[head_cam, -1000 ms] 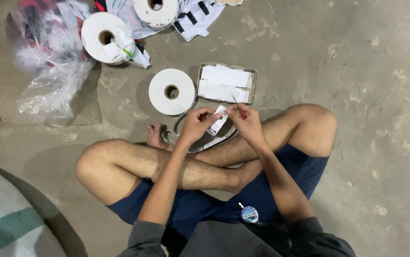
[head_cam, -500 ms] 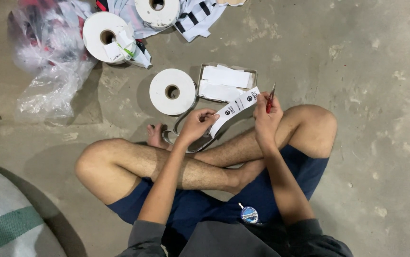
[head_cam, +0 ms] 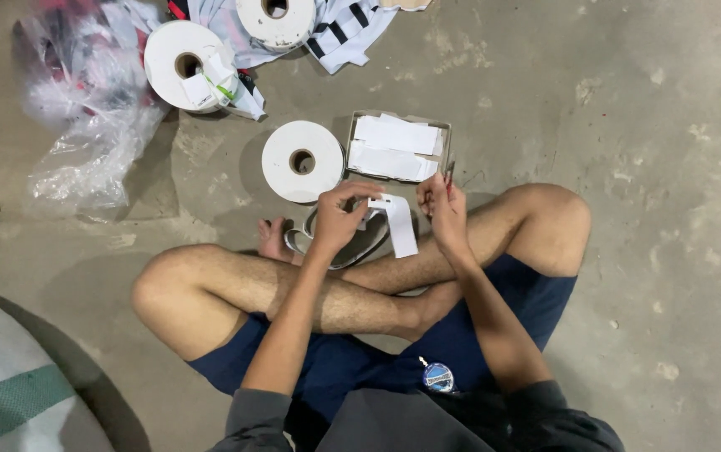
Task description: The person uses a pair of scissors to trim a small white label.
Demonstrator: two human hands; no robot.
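In the head view, the left hand (head_cam: 339,219) pinched the top end of a white label strip (head_cam: 400,224), which hung down toward 6 o'clock over the crossed legs. The right hand (head_cam: 442,201) was closed on a small thin tool (head_cam: 449,170), probably scissors, at 3 o'clock of the strip and apart from it. To do the step well, I judged the strip should stay flat and taut. Both wrists were raised, elbows bent. A tray of labels (head_cam: 398,146) lay at 12 o'clock, a white roll (head_cam: 302,161) at 10 o'clock.
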